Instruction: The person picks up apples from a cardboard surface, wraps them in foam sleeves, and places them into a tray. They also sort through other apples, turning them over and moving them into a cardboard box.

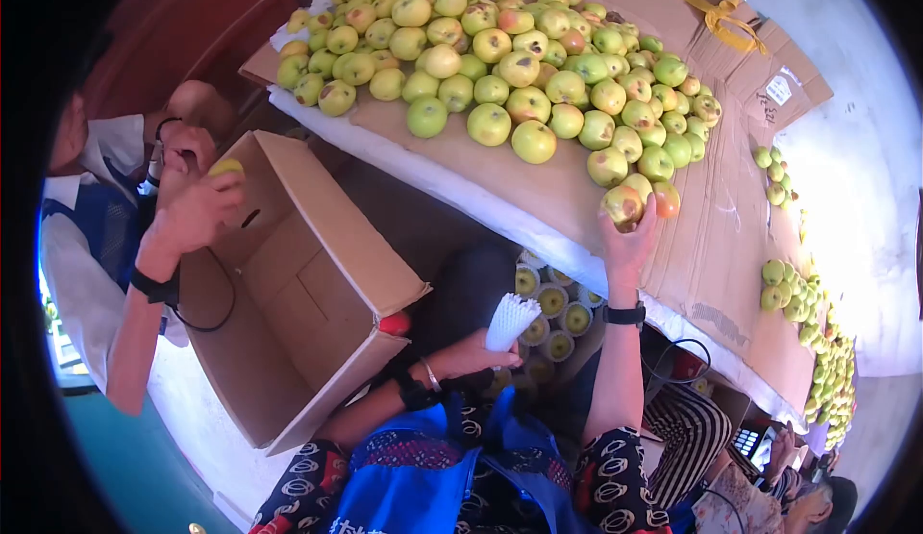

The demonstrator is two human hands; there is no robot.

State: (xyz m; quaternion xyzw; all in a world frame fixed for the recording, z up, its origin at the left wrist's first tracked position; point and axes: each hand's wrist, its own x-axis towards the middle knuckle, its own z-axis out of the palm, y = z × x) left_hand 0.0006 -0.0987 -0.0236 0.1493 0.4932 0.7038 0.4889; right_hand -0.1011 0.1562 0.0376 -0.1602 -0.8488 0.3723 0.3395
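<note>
My left hand (473,353) is closed round a white foam net sleeve (512,321), held upright below the table edge. At the front edge of the pile, my right hand (630,241) has its fingers round a brownish, blemished apple (623,204). A redder apple (665,199) sits just right of those fingers. The big heap of green-yellow apples (519,69), some with brown spots, spreads over the cardboard-covered table (538,188). Between and below my hands, apples in white foam nets (552,299) stand in rows, partly hidden by my arms.
An open, empty cardboard box (298,284) stands at the left. Beside it a co-worker's hands (200,202) hold an apple. More apples (833,380) lie along the right. Other people (740,496) sit at the lower right. Yellow ribbon (728,20) lies on cardboard at the top.
</note>
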